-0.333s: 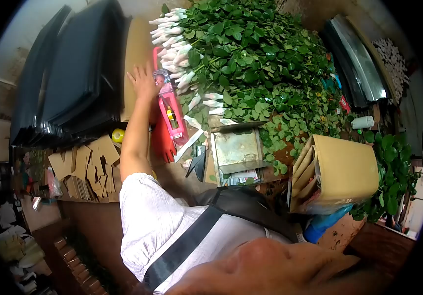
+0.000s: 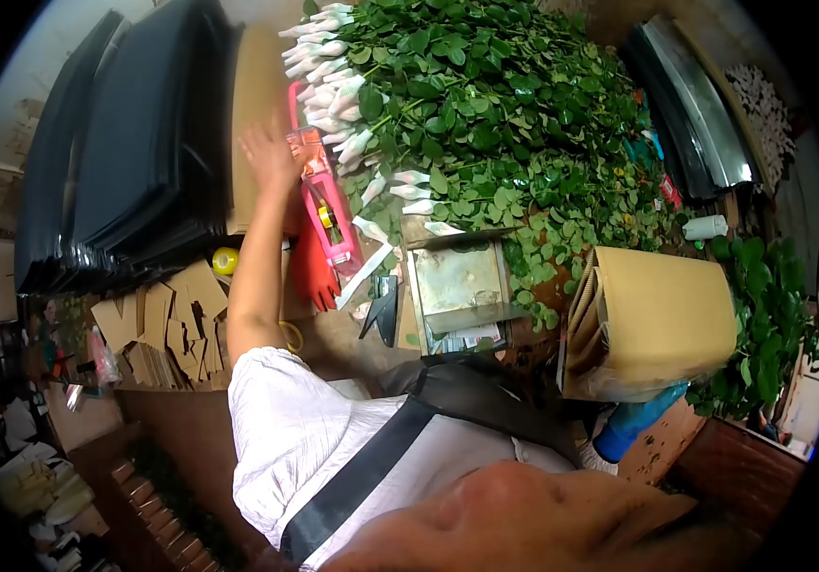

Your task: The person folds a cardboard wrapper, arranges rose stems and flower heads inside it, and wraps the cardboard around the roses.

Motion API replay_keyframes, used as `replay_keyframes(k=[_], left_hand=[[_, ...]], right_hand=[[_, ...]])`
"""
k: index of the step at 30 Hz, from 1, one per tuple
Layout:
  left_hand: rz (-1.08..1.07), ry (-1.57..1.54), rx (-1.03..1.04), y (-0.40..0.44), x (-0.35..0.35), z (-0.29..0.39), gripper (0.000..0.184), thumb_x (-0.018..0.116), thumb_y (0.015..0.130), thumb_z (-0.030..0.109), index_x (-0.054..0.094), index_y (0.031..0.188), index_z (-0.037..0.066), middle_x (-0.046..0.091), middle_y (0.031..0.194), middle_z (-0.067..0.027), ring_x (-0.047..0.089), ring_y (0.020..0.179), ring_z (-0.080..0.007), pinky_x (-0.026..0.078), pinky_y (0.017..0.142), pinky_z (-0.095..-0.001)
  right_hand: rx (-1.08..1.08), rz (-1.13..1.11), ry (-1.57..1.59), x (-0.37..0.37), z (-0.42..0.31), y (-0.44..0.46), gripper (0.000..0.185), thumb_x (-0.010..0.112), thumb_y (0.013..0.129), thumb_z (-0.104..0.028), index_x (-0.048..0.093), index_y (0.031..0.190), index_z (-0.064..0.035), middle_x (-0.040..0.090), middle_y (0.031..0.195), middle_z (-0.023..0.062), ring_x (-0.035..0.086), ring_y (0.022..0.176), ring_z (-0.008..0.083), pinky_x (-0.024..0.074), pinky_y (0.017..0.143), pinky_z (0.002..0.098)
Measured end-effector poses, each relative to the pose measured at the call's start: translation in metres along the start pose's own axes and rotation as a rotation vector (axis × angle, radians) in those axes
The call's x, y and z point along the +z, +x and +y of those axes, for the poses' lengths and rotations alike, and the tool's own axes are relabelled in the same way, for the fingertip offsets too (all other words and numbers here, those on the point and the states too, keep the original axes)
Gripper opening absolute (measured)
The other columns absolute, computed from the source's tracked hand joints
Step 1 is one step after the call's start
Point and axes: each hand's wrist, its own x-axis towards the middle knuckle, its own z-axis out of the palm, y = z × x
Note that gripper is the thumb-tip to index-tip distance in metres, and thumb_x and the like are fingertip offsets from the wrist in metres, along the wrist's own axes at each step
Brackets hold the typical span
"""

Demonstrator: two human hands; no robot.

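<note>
My left hand (image 2: 271, 157) lies at the upright brown cardboard sheets (image 2: 255, 81), fingers stretched out and apart. Just right of it is a pink tape dispenser (image 2: 331, 221) with a yellow roll, and a red glove (image 2: 316, 272) is below. Near my right side, a blue glove or sleeve (image 2: 640, 424) shows under a folded yellow-brown cardboard bundle (image 2: 671, 310). My right hand's fingers cannot be made out there. White-wrapped flower heads (image 2: 338, 100) on leafy green stems (image 2: 495, 105) are piled beyond my left hand.
Stacks of black sheets (image 2: 147, 143) stand at the left, above cut cardboard pieces (image 2: 176, 324) and a yellow tape roll (image 2: 225, 260). A metal tray-like stand (image 2: 457, 281) is in the middle, beside a black stapler-like tool (image 2: 383, 310). More dark sheets (image 2: 690, 114) lean at the right.
My left hand has shifted slightly left and down along the cardboard sheets. The blue glove or sleeve at the right has moved a little, showing more of its lower end.
</note>
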Motion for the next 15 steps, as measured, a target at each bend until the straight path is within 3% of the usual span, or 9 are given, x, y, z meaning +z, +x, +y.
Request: replay_keyframes(k=[3, 6, 9, 10, 13, 14, 15], left_hand=[[-0.108, 0.141, 0.008, 0.004, 0.003, 0.002, 0.109, 0.082, 0.072, 0.052, 0.026, 0.156, 0.013, 0.039, 0.149, -0.0269, 0.027, 0.145, -0.043, 0.011, 0.12, -0.0609], [-0.04, 0.177, -0.011, 0.006, 0.011, 0.008, 0.102, 0.083, 0.072, 0.048, 0.032, 0.152, 0.008, 0.045, 0.143, -0.0226, 0.035, 0.139, -0.0411, 0.019, 0.117, -0.0621], [0.076, 0.025, -0.067, 0.017, 0.037, 0.0, 0.073, 0.069, 0.087, 0.04, 0.042, 0.144, 0.001, 0.047, 0.141, -0.0271, 0.036, 0.138, -0.0423, 0.014, 0.119, -0.0611], [0.304, -0.049, -0.08, 0.022, 0.048, -0.004, 0.051, 0.058, 0.094, 0.03, 0.05, 0.132, -0.004, 0.053, 0.132, -0.0265, 0.043, 0.129, -0.0415, 0.023, 0.115, -0.0578], [0.587, -0.597, -0.234, 0.017, 0.021, 0.001, 0.043, 0.054, 0.097, 0.024, 0.051, 0.128, -0.005, 0.055, 0.124, -0.0253, 0.047, 0.12, -0.042, 0.029, 0.109, -0.0548], [0.711, -0.634, -0.222, 0.013, 0.005, 0.012, 0.038, 0.051, 0.099, 0.021, 0.051, 0.126, -0.005, 0.056, 0.12, -0.0241, 0.048, 0.116, -0.0399, 0.033, 0.104, -0.0502], [0.687, -0.728, -0.233, 0.008, -0.007, 0.021, 0.037, 0.051, 0.1, 0.021, 0.052, 0.126, -0.005, 0.056, 0.119, -0.0227, 0.049, 0.115, -0.0371, 0.034, 0.103, -0.0475]], right_hand=[[0.068, 0.069, 0.156, 0.011, 0.003, -0.007, 0.068, 0.052, 0.103, -0.033, 0.027, 0.153, 0.0066, 0.03, 0.158, 0.0268, 0.034, 0.143, 0.0414, 0.028, 0.118, 0.0455], [0.17, 0.086, 0.227, 0.019, 0.02, -0.021, 0.062, 0.049, 0.105, -0.028, 0.028, 0.152, 0.0064, 0.031, 0.157, 0.0257, 0.037, 0.142, 0.0384, 0.0294, 0.118, 0.0437], [0.263, 0.072, 0.263, 0.016, 0.041, -0.037, 0.058, 0.048, 0.105, -0.025, 0.03, 0.151, 0.006, 0.034, 0.155, 0.0236, 0.039, 0.14, 0.0354, 0.0313, 0.116, 0.0419], [0.284, 0.065, 0.265, 0.014, 0.043, -0.043, 0.057, 0.048, 0.105, -0.025, 0.031, 0.15, 0.0059, 0.035, 0.154, 0.0229, 0.04, 0.139, 0.0344, 0.0321, 0.116, 0.0413], [0.319, 0.06, 0.268, 0.012, 0.049, -0.06, 0.054, 0.048, 0.105, -0.024, 0.035, 0.148, 0.0056, 0.039, 0.15, 0.0206, 0.043, 0.135, 0.0316, 0.0344, 0.114, 0.0395], [0.328, 0.058, 0.272, 0.012, 0.05, -0.064, 0.053, 0.049, 0.105, -0.024, 0.036, 0.147, 0.0055, 0.04, 0.149, 0.0199, 0.044, 0.134, 0.0307, 0.0351, 0.113, 0.0389], [0.333, 0.054, 0.279, 0.012, 0.051, -0.068, 0.052, 0.049, 0.105, -0.023, 0.037, 0.147, 0.0054, 0.042, 0.148, 0.0192, 0.045, 0.133, 0.0298, 0.0359, 0.112, 0.0383]])
